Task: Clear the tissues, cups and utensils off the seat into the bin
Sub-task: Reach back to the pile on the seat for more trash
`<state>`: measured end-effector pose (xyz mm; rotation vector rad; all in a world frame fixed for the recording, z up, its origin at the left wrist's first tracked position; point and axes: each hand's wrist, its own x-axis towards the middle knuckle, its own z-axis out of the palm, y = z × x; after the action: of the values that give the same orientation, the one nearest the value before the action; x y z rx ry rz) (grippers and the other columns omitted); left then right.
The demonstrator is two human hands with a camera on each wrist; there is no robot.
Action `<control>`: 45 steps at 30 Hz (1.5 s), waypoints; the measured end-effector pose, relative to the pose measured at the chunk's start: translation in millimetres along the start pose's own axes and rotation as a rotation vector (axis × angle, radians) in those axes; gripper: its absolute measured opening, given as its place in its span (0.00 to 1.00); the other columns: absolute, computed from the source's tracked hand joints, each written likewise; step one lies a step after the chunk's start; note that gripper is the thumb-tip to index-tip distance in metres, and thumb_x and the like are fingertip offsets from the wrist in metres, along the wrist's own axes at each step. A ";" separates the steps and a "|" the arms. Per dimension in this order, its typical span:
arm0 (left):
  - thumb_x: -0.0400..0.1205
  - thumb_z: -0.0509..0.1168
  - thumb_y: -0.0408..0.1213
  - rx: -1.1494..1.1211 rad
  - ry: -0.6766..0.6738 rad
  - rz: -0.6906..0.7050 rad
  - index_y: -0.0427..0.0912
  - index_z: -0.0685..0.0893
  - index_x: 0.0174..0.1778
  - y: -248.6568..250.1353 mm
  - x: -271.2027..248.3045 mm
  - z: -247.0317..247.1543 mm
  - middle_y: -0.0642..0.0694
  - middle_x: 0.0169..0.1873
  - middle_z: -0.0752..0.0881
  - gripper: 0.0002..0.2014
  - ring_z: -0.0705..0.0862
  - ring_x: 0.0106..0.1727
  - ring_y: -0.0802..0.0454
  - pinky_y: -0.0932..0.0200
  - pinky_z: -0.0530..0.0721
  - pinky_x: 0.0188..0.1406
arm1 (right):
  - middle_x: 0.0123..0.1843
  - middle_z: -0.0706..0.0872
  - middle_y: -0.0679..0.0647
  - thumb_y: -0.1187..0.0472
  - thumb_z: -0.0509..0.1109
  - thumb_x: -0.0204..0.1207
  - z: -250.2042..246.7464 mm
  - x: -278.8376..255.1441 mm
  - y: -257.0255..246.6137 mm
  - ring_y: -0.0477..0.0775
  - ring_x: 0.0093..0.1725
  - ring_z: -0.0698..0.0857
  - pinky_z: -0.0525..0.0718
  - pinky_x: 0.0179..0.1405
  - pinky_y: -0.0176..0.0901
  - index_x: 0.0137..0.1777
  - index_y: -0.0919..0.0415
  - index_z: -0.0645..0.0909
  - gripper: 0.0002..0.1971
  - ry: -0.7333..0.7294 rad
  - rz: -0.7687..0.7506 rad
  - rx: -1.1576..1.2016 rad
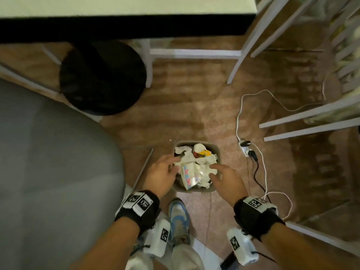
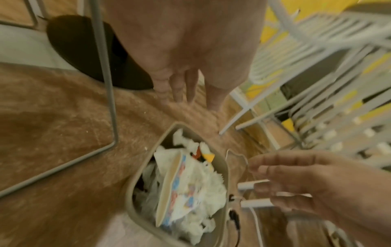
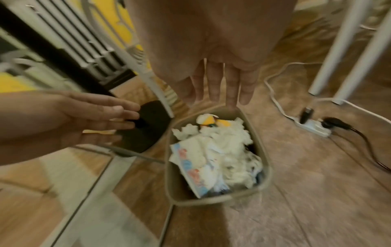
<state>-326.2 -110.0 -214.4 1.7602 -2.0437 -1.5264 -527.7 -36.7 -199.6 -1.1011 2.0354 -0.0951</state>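
A small beige bin (image 1: 217, 151) stands on the floor, heaped with crumpled white tissues (image 1: 203, 173), a flattened tissue pack (image 1: 188, 176) with blue and pink print, a white plastic fork (image 1: 209, 158) and a yellow-and-white cup (image 1: 201, 150). My left hand (image 1: 162, 172) hovers over the bin's left rim and my right hand (image 1: 224, 177) over its right rim. Both have straight, spread fingers and hold nothing. The left wrist view shows the bin (image 2: 224, 167) below my left hand (image 2: 186, 66). In the right wrist view, my right hand (image 3: 217, 83) hangs above the bin (image 3: 169, 167). The grey seat (image 1: 54, 162) at left appears bare.
A black round stool (image 1: 101, 76) stands behind the seat, under a table edge (image 1: 126, 26). A white power strip (image 1: 245, 148) with white and black cables lies right of the bin. White chair legs (image 1: 239, 55) and rails stand at the back and right. My blue shoe (image 1: 178, 215) is just before the bin.
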 end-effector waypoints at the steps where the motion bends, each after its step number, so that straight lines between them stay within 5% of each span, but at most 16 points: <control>1: 0.82 0.66 0.36 -0.028 0.032 0.012 0.52 0.88 0.58 1.3 -13.8 -17.5 0.51 0.62 0.85 0.12 0.83 0.62 0.54 0.71 0.71 0.59 | 0.63 0.85 0.51 0.58 0.68 0.78 -5.1 -6.3 -18.1 0.53 0.57 0.84 0.81 0.57 0.42 0.64 0.52 0.83 0.15 0.000 -0.058 -0.018; 4: 0.81 0.66 0.32 -0.139 0.131 0.035 0.50 0.90 0.49 -2.4 -53.6 -72.2 0.53 0.49 0.88 0.09 0.85 0.48 0.59 0.67 0.80 0.52 | 0.63 0.83 0.50 0.58 0.69 0.78 -11.8 -20.1 -83.3 0.52 0.61 0.82 0.79 0.61 0.46 0.60 0.53 0.83 0.12 -0.006 -0.241 -0.060; 8: 0.81 0.66 0.33 -0.176 0.310 -0.030 0.50 0.89 0.47 -35.1 -90.3 -145.9 0.53 0.46 0.88 0.08 0.82 0.41 0.66 0.76 0.76 0.45 | 0.60 0.84 0.50 0.54 0.69 0.78 5.3 -31.9 -189.0 0.54 0.60 0.83 0.77 0.57 0.44 0.60 0.48 0.83 0.12 -0.052 -0.473 -0.185; 12: 0.79 0.66 0.33 -0.216 0.533 -0.207 0.48 0.89 0.48 -96.7 -121.4 -223.8 0.50 0.47 0.89 0.08 0.86 0.43 0.53 0.53 0.86 0.50 | 0.59 0.81 0.49 0.54 0.70 0.77 49.8 -49.6 -292.4 0.52 0.57 0.83 0.81 0.60 0.49 0.59 0.52 0.82 0.12 -0.100 -0.697 -0.182; 17: 0.78 0.64 0.32 -0.150 0.784 -0.369 0.50 0.87 0.51 -180.8 -169.0 -310.0 0.49 0.49 0.87 0.11 0.84 0.44 0.51 0.53 0.82 0.53 | 0.60 0.79 0.49 0.54 0.69 0.78 121.3 -66.9 -389.8 0.51 0.60 0.81 0.80 0.60 0.48 0.61 0.53 0.80 0.13 -0.182 -0.850 -0.249; 23: 0.76 0.66 0.33 -0.035 1.097 -0.497 0.45 0.83 0.62 -262.2 -202.4 -383.6 0.42 0.60 0.81 0.18 0.79 0.61 0.42 0.50 0.76 0.62 | 0.66 0.74 0.50 0.55 0.68 0.78 192.6 -80.4 -476.6 0.55 0.64 0.79 0.79 0.65 0.51 0.68 0.54 0.75 0.19 -0.251 -0.942 -0.287; 25: 0.74 0.67 0.33 0.055 1.090 -0.540 0.43 0.78 0.69 -284.2 -201.6 -398.9 0.41 0.68 0.76 0.25 0.74 0.68 0.40 0.46 0.75 0.66 | 0.70 0.70 0.51 0.55 0.68 0.77 215.7 -81.9 -502.8 0.56 0.66 0.77 0.77 0.67 0.52 0.72 0.53 0.72 0.23 -0.249 -0.986 -0.335; 28: 0.72 0.70 0.35 0.115 0.897 -0.571 0.45 0.65 0.78 -311.4 -193.1 -408.5 0.43 0.80 0.64 0.37 0.64 0.79 0.40 0.40 0.70 0.74 | 0.79 0.65 0.54 0.55 0.69 0.77 248.0 -78.6 -540.5 0.59 0.75 0.68 0.72 0.74 0.55 0.78 0.54 0.67 0.30 -0.193 -1.074 -0.417; 30: 0.71 0.72 0.36 0.106 0.806 -0.579 0.47 0.60 0.81 -322.2 -188.7 -407.3 0.44 0.82 0.60 0.42 0.59 0.82 0.41 0.37 0.67 0.75 | 0.84 0.57 0.55 0.56 0.71 0.76 267.8 -75.5 -562.9 0.62 0.82 0.56 0.66 0.78 0.59 0.81 0.54 0.60 0.35 -0.157 -1.123 -0.532; 33: 0.70 0.74 0.34 0.112 0.853 -0.573 0.48 0.62 0.80 -328.3 -184.5 -403.9 0.44 0.79 0.64 0.43 0.64 0.79 0.41 0.39 0.70 0.73 | 0.87 0.46 0.51 0.58 0.72 0.76 292.1 -65.3 -584.1 0.64 0.85 0.42 0.59 0.78 0.67 0.84 0.50 0.51 0.41 -0.129 -1.138 -0.754; 39: 0.71 0.76 0.37 0.135 0.834 -0.596 0.45 0.68 0.77 -325.7 -181.9 -402.4 0.38 0.71 0.67 0.37 0.70 0.70 0.37 0.47 0.73 0.70 | 0.76 0.67 0.56 0.53 0.74 0.70 290.9 -51.8 -569.9 0.64 0.75 0.64 0.72 0.69 0.59 0.77 0.52 0.65 0.35 -0.141 -1.087 -0.849; 45: 0.65 0.79 0.39 0.022 0.748 -0.566 0.52 0.73 0.71 -283.5 -189.2 -385.5 0.43 0.80 0.60 0.37 0.67 0.75 0.38 0.47 0.71 0.71 | 0.74 0.67 0.56 0.47 0.76 0.68 231.6 -48.4 -508.9 0.61 0.74 0.65 0.72 0.71 0.55 0.77 0.55 0.65 0.39 -0.136 -0.923 -0.648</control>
<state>173.5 -168.6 -106.6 2.5298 -1.2622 -0.6827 -14.6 -248.9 -117.7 -2.3116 1.2972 0.1862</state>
